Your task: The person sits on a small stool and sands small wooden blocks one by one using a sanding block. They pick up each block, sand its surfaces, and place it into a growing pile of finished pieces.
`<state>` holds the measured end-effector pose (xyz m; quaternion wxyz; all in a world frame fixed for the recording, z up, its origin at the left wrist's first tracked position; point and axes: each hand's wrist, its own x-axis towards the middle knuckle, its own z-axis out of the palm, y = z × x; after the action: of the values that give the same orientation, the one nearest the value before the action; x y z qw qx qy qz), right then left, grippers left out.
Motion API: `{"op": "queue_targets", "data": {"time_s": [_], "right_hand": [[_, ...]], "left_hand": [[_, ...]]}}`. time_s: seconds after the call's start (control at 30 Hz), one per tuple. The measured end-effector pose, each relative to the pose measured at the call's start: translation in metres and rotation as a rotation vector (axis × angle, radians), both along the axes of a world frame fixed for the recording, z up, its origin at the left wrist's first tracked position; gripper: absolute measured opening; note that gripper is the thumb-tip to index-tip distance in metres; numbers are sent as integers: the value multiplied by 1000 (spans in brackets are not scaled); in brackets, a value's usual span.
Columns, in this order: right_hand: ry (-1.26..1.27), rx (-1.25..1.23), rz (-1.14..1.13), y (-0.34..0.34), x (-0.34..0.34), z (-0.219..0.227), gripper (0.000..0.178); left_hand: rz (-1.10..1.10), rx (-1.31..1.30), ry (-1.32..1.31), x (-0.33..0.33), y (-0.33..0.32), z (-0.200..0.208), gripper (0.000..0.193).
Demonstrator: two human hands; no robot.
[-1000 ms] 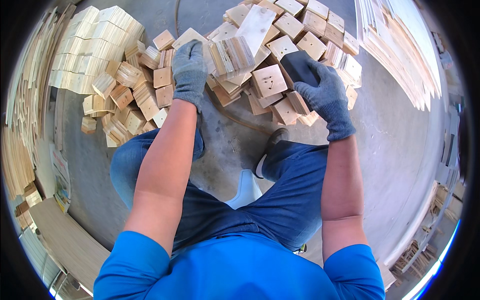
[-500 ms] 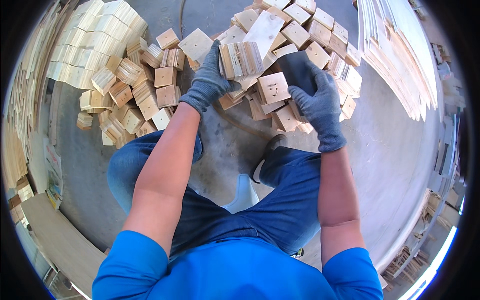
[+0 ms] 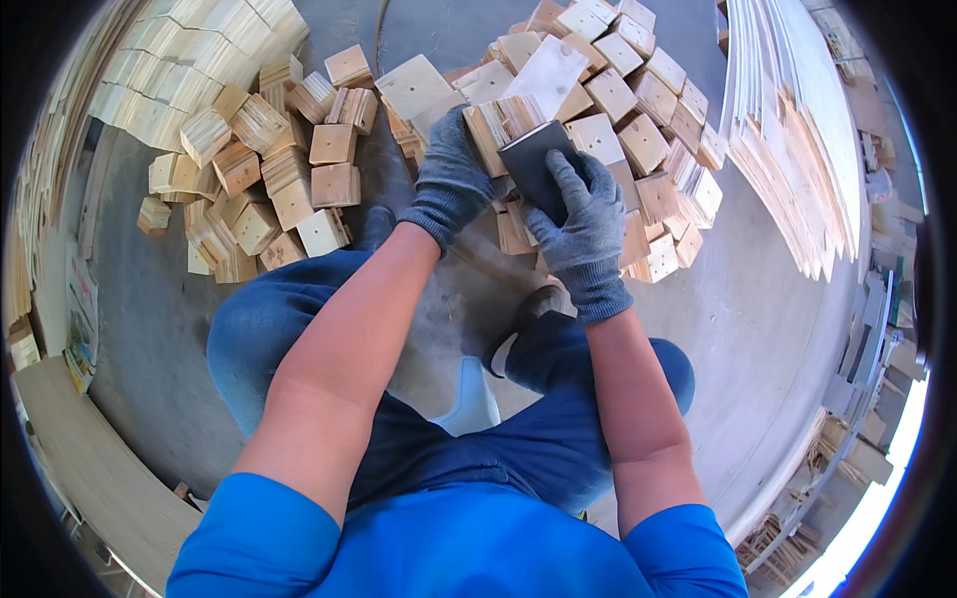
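My left hand [image 3: 451,179], in a grey knit glove, is closed round the left side of a wooden block [image 3: 488,130] with layered edges. In my right hand [image 3: 586,214], gloved the same way, is a flat dark rectangular block [image 3: 534,169]. Its far edge lies against the right side of the wooden block, or just over it; the exact contact is hidden. Both hands are held above the near edge of a heap of similar wooden blocks [image 3: 638,145].
Another heap of wooden blocks [image 3: 332,145] lies to the left, with neat stacks [image 3: 189,70] behind it. Thin wood sheets [image 3: 788,140] lean at the far right. A hose [image 3: 498,261] crosses the concrete floor [image 3: 733,329]. A pale blue stool [image 3: 471,399] shows between my legs.
My right hand has brought the dark block left, up against the wooden block. My left hand, still holding the wooden block, has shifted slightly right in the picture.
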<state>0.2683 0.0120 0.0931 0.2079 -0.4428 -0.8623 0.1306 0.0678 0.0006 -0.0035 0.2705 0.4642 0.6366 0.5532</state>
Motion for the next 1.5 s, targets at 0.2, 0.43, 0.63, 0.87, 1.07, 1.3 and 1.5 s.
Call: {"op": "queue_targets", "data": {"time_s": [0.2,0.43,0.63,0.87,1.07,1.3,1.5], "right_hand": [[-30,73,6,76,-39,11,62],[38,171,-86,108,-52,36,59],[-87,58,-103,16,-41,13,65],[-94,-5,-48,-23,-26,9,68],[-127,79,25,43,-86,20,63],[-216,108,-54,79,-123,26,55],[-138,56,44,5,-68,20,62]], "left_hand": [[63,-4,329,6,-7,-2,89],[12,-43,189,0,4,-8,87],[25,13,189,6,-9,-13,103],[43,-36,191,2,-8,-15,103],[-120,-99,92,-8,10,-21,102],[-59,-107,199,-1,8,-30,104],[-44,-47,26,-3,8,-35,99]]}}
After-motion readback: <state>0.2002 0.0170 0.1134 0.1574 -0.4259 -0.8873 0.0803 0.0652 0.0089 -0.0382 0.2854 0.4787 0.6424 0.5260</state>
